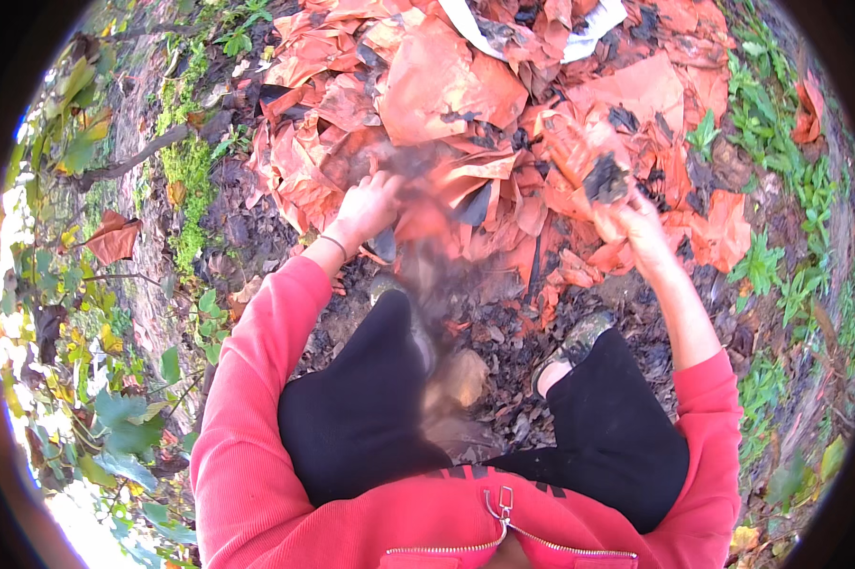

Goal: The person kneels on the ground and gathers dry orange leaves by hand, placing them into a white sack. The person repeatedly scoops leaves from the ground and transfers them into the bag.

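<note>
A heap of crumpled orange-red sheets (456,85), paper or thin plastic, lies on the ground before me, with dark dirt and leaf scraps among them. My right hand (633,220) grips a crumpled orange sheet (569,153) at the heap's right side. A clump of dark matter (606,178) sits on that sheet by my fingers. At the heap's left front is my left hand (370,206), its fingers curled against the sheets. A blurred patch in the middle of the view hides its fingertips, so a hold there cannot be made out.
A white curved strip (598,32) shows at the heap's far side. Brown leaf litter (498,348) and a pale stone (466,377) lie between my shoes. Leafy vines (114,419) and a bare branch (135,153) stand at left; green weeds (761,263) grow at right.
</note>
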`<state>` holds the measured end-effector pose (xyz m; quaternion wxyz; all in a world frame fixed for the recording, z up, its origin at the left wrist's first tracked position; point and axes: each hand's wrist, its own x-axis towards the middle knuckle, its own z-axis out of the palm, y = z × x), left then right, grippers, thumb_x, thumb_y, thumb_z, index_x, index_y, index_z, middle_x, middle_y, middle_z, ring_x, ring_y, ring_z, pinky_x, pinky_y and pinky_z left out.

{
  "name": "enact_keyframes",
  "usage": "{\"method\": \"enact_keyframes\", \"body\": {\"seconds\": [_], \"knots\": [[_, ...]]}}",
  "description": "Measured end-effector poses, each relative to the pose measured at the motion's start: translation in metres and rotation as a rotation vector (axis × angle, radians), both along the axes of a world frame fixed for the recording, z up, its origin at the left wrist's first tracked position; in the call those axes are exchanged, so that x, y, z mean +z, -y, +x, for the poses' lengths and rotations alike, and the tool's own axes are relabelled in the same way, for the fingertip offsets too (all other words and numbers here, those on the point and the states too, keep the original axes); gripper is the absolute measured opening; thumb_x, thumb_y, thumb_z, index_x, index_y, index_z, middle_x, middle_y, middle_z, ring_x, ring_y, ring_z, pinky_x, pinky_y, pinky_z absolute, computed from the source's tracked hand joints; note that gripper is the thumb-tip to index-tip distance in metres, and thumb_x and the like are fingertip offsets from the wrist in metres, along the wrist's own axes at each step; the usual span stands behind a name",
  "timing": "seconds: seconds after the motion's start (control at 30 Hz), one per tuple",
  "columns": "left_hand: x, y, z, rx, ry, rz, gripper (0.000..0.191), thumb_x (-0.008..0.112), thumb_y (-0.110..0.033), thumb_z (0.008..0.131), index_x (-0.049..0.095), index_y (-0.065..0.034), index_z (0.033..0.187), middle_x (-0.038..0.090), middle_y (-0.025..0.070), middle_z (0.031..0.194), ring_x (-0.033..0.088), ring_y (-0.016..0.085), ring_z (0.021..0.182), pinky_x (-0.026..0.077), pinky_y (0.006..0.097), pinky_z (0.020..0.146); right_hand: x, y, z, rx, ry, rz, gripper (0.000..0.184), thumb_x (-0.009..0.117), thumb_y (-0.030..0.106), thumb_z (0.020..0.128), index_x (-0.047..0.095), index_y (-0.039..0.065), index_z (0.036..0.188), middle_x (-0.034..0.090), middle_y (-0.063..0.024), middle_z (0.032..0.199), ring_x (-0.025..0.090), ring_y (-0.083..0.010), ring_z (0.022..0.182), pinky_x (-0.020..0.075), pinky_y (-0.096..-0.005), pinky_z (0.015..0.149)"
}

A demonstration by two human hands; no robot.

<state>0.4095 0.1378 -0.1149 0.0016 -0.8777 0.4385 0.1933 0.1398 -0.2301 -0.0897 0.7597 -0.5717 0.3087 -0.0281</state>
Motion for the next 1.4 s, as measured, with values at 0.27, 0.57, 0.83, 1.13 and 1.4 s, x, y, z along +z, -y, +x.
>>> {"method": "enact_keyframes", "body": {"seconds": [0.27, 0.57, 0.83, 1.13, 1.4], "knots": [[0.022, 0.038, -0.022, 0.806, -0.940, -0.899, 0.031, 0.063, -0.003, 0.087, 0.061, -0.0052, 0.118, 0.067, 0.0002, 0.098, 0.063, 0.010, 0.082, 0.053, 0.0261, 0.071, 0.037, -0.107, 0.105, 0.328, -0.119, 0.041, 0.074, 0.071, 0.001, 0.080, 0.037, 0.001, 0.145, 0.056, -0.0125, 0.130, 0.056, -0.0190, 0.119, 0.0460, -0.0342, 0.104], [0.083, 0.058, -0.039, 0.709, -1.558, -0.584, 0.045, 0.047, -0.041, 0.104, 0.058, -0.0014, 0.122, 0.067, 0.0075, 0.104, 0.065, 0.014, 0.083, 0.054, 0.0295, 0.068, 0.030, -0.186, 0.121, 0.148, 0.200, -0.125, 0.096, 0.073, -0.010, 0.071, 0.029, 0.007, 0.154, 0.057, -0.0132, 0.133, 0.059, -0.0275, 0.118, 0.0532, -0.0366, 0.096], [0.095, 0.076, 0.014, 0.669, -1.596, -0.851, 0.060, 0.061, -0.037, 0.100, 0.045, -0.0046, 0.148, 0.050, 0.0111, 0.147, 0.056, 0.027, 0.128, 0.050, 0.0396, 0.100, 0.057, -0.062, 0.164, -0.203, 0.194, -0.129, 0.037, 0.059, -0.006, 0.079, 0.065, 0.003, 0.115, 0.069, -0.0060, 0.103, 0.067, -0.0118, 0.081, 0.0547, -0.0253, 0.073], [0.047, -0.005, 0.048, 0.965, -1.543, -0.759, 0.039, 0.053, -0.028, 0.103, 0.058, -0.0055, 0.134, 0.066, 0.0069, 0.123, 0.068, 0.017, 0.104, 0.053, 0.0304, 0.088, 0.007, 0.043, 0.360, 0.088, 0.239, -0.998, 0.047, 0.064, 0.006, 0.080, 0.063, 0.004, 0.127, 0.066, -0.0127, 0.121, 0.065, -0.0261, 0.105, 0.0512, -0.0403, 0.091], [0.039, -0.043, 0.060, 1.139, -1.475, -0.754, 0.031, 0.055, -0.022, 0.102, 0.062, -0.0048, 0.126, 0.069, 0.0062, 0.115, 0.067, 0.015, 0.101, 0.054, 0.0305, 0.088, -0.041, -0.018, 0.497, 0.517, -0.530, -1.994, 0.045, 0.051, 0.026, 0.095, 0.051, 0.018, 0.139, 0.054, -0.0125, 0.136, 0.050, -0.0335, 0.125, 0.0443, -0.0597, 0.091]]}}
